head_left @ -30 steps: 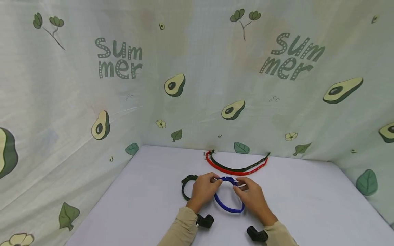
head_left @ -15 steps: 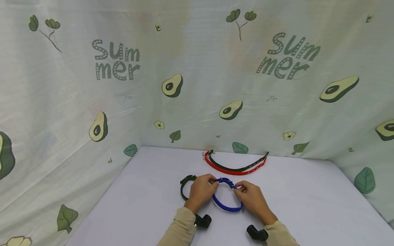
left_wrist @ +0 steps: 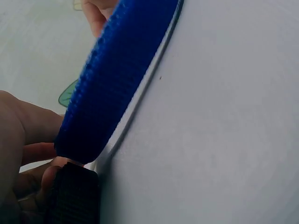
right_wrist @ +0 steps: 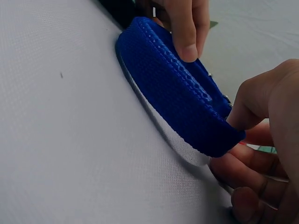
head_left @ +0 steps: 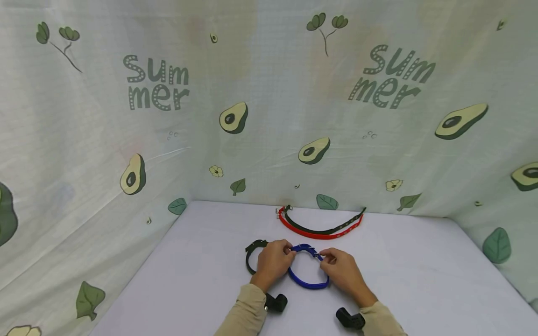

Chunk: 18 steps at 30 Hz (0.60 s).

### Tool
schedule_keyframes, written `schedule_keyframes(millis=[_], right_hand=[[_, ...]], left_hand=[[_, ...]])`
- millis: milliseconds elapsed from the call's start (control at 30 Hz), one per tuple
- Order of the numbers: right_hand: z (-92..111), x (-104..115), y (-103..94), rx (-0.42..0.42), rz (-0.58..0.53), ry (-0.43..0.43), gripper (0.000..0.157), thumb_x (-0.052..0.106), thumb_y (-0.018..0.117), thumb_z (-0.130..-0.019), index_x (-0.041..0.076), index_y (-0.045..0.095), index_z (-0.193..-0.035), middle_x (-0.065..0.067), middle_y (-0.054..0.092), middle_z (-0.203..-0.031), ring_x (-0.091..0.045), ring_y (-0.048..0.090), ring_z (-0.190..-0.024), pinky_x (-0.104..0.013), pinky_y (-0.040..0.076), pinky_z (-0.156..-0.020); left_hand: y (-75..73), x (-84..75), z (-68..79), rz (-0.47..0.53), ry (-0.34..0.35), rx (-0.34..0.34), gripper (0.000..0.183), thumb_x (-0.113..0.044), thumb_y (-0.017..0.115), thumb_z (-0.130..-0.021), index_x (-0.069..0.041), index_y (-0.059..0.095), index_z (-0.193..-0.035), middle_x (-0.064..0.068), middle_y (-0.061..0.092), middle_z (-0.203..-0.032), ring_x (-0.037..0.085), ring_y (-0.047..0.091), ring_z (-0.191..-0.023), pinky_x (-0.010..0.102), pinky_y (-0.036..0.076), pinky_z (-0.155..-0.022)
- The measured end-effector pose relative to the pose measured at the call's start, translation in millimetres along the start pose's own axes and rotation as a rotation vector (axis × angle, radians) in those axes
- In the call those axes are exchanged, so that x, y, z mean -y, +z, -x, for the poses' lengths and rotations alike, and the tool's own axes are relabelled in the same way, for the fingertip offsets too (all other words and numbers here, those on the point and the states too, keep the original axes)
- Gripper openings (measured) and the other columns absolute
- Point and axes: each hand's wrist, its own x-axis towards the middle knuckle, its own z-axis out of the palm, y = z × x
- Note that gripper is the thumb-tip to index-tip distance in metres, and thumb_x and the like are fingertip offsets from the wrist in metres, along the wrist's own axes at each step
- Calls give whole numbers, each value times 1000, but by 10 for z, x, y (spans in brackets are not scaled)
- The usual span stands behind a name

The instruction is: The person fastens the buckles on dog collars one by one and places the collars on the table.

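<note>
Head view: the left hand [head_left: 273, 262] and right hand [head_left: 343, 273] pinch a blue, woven, buckled strap [head_left: 308, 286] looped on the white table [head_left: 201, 261]; adjusting its fastening seems underway, next calling for steady grips.

The word "summer" can be read twice, both times on the pale cloth [head_left: 269, 88] in the head view. The left "summer" [head_left: 160, 87] breaks into two lines, "sum" over "mer", and runs nearly level. The right "summer" [head_left: 387, 85] breaks the same way, its lines slanting upward to the right. Both stand high on the cloth, well apart, in rounded grey-green letters, some of them filled with pale dots.
</note>
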Motion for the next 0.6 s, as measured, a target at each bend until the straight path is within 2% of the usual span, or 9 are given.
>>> schedule_keyframes(millis=[267,600], right_hand=[[1,0,-4,-8,35,-3,22,6,67,-81,6,75,-101,3,61,-75,-12,53,-69,-28,44,-61],[-25,-48,-2,-21,26,-13,15,10,69,-85,7,75,-99,4,63,-76,-12,55,-70,-29,46,-63]], left_hand=[[20,47,2,-24,22,12,15,-27,81,-85,-16,77,-94,-17,59,-71,-1,51,-62,24,42,-55],[16,31,0,-23,0,26,16,-28,80,-85,-16,77,-94,-15,60,-71,1,51,-63,25,43,-55]])
